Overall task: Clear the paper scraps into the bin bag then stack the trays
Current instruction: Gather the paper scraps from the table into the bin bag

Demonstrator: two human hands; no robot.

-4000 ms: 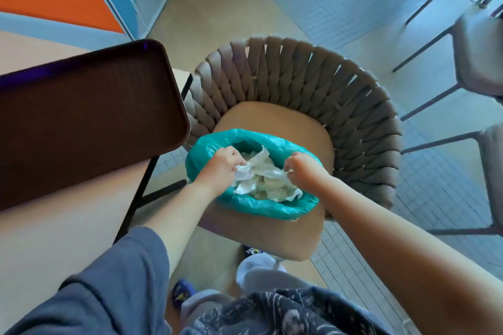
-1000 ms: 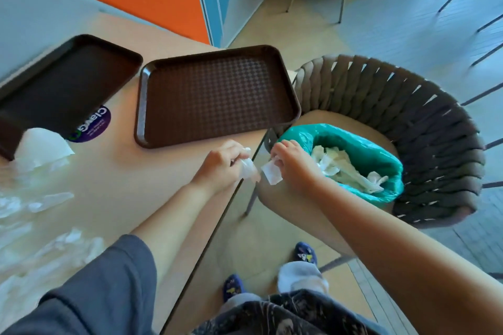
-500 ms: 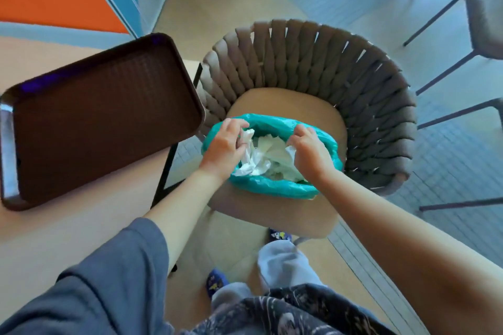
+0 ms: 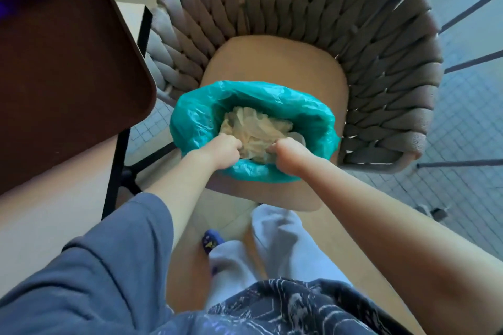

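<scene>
Both hands are inside the mouth of the teal bin bag [image 4: 253, 106], which sits on the chair [image 4: 275, 62] seat. The left hand [image 4: 226, 152] and right hand [image 4: 288, 155] are curled, each gripping the crumpled paper scraps [image 4: 255, 130] in the bag. One brown tray [image 4: 65, 68] lies on the desk [image 4: 40, 207] at left.

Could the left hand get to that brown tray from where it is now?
Probably yes. The left hand is down in the bin bag among paper scraps, and the brown tray lies just to its left, with nothing visible between them.
</scene>
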